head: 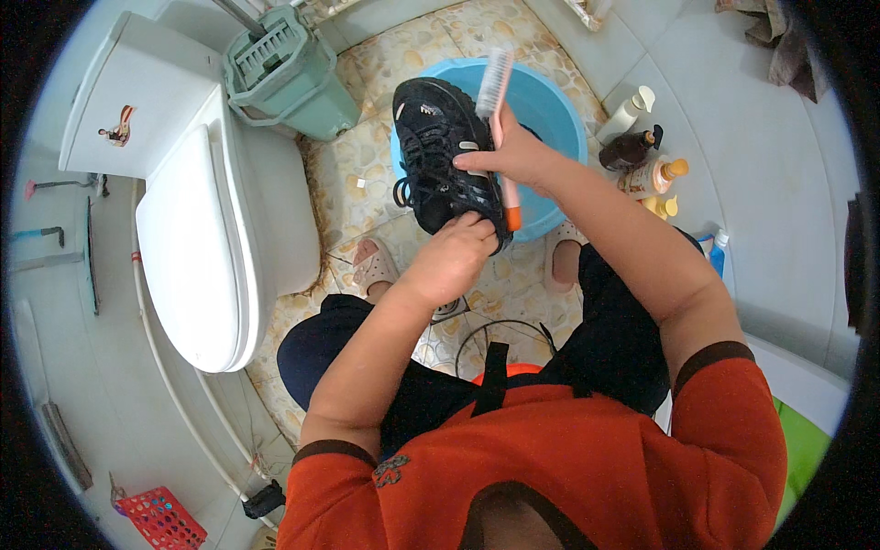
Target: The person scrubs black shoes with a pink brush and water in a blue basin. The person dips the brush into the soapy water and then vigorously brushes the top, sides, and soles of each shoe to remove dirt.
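A black lace-up sneaker [440,151] is held over a light blue plastic basin [550,103] on the floor. My left hand [457,258] grips the shoe at its heel opening, with the fingers partly inside. My right hand [512,148] holds a pink scrubbing brush [507,179] with pale bristles and an orange handle end along the shoe's right side. The thumb of that hand rests on the shoe's upper. The bristles point left, near the toe half of the sole edge. Something dark lies in the basin behind my right hand, mostly hidden.
A white toilet [199,254] stands at the left, with a green mop bucket [295,82] behind it. Pump bottles [625,148] line the right wall. A floor drain [450,309] lies between my feet, near a thin black hoop [467,337].
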Motion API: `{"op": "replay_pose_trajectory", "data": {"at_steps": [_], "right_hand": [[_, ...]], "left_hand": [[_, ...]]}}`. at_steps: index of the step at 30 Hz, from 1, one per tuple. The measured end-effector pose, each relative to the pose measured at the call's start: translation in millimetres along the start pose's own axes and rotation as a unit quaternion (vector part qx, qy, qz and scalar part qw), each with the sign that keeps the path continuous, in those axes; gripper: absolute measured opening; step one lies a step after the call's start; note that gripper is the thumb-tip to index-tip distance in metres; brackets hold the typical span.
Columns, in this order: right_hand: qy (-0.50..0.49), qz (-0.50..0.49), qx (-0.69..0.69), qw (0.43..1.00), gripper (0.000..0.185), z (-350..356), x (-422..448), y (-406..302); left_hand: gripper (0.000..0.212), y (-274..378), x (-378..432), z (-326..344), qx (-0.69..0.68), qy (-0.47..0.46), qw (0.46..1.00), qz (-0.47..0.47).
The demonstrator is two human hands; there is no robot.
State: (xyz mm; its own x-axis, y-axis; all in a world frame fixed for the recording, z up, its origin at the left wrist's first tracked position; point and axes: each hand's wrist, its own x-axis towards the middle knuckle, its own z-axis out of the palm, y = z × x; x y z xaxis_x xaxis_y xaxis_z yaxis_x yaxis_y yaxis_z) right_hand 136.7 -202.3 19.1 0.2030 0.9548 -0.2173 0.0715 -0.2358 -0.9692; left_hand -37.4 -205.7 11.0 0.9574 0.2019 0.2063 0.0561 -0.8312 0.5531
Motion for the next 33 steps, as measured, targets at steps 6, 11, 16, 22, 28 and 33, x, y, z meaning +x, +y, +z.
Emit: {"op": "replay_pose_trajectory", "data": {"at_steps": [6, 11, 16, 22, 28, 33], "right_hand": [[0.069, 0.046, 0.183, 0.980, 0.068, -1.0, 11.4, -1.0], [0.121, 0.022, 0.168, 0.978, 0.055, 0.6, 17.9, 2.3], [0.148, -0.003, 0.218, 0.965, 0.051, 21.2, 18.5, -3.2], [0.095, 0.012, 0.140, 0.986, 0.036, 19.7, 17.3, -4.5], [0.191, -0.145, -0.200, 0.950, 0.045, -0.6, 13.5, -19.6], [0.012, -0.121, -0.443, 0.888, 0.059, -0.2, -5.1, -16.3]], "left_hand": [[0.014, 0.5, 6.3, -4.7, 0.013, 0.049, 0.994, -0.097], [0.019, -2.7, 26.0, -15.7, -0.767, 0.255, 0.469, -0.356], [0.014, -8.4, 44.0, -16.6, -0.741, 0.485, 0.303, -0.351], [0.031, -12.9, 43.4, -35.8, -0.784, 0.450, 0.362, -0.227], [0.039, -28.9, 33.0, -39.8, -0.829, 0.402, 0.348, -0.175], [0.042, -21.5, 39.9, -38.7, -0.803, 0.432, 0.366, -0.187]]}}
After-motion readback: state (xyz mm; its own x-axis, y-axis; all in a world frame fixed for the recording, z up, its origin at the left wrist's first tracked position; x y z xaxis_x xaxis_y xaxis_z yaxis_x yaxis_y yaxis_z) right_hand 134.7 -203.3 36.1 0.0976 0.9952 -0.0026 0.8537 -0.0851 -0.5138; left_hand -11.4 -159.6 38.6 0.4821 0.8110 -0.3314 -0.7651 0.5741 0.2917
